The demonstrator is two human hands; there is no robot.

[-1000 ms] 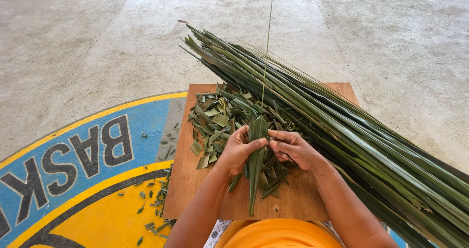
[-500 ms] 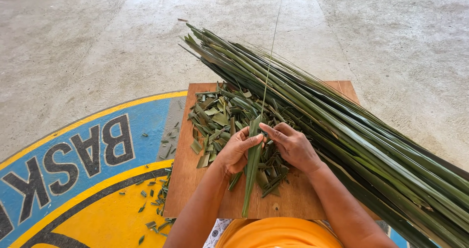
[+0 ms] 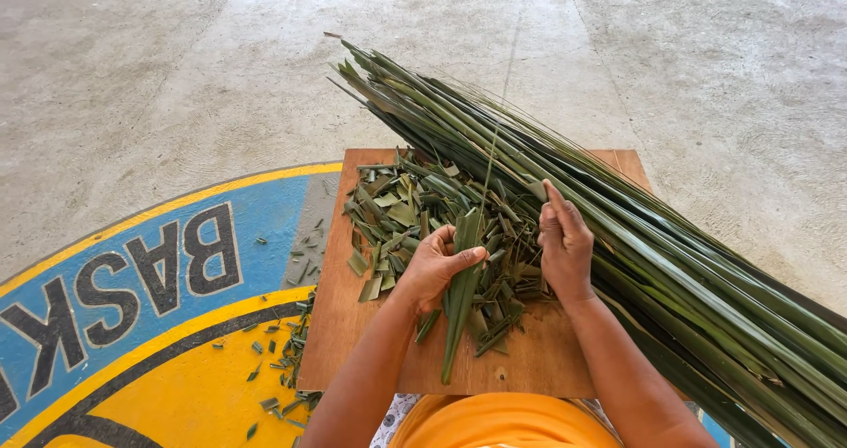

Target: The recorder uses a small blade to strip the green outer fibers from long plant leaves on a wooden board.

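My left hand (image 3: 438,265) pinches a long green palm leaf strip (image 3: 460,302) that hangs down over a wooden board (image 3: 529,360). From the leaf's top a thin midrib (image 3: 499,121) runs up and away. My right hand (image 3: 565,243) has its fingers together and pointing forward, touching the edge of a big bundle of long palm leaves (image 3: 618,236) that lies across the board's right side. A pile of cut green leaf pieces (image 3: 415,210) covers the board between and beyond both hands.
The board lies on a concrete floor (image 3: 176,86). A blue and yellow painted circle with large dark letters (image 3: 132,289) lies to the left, strewn with small leaf scraps (image 3: 287,360). An orange garment (image 3: 498,423) shows at the bottom edge.
My right hand has let go of the leaf strip and moved right and forward to the bundle's edge. The left hand keeps hold of the strip, which has tilted slightly.
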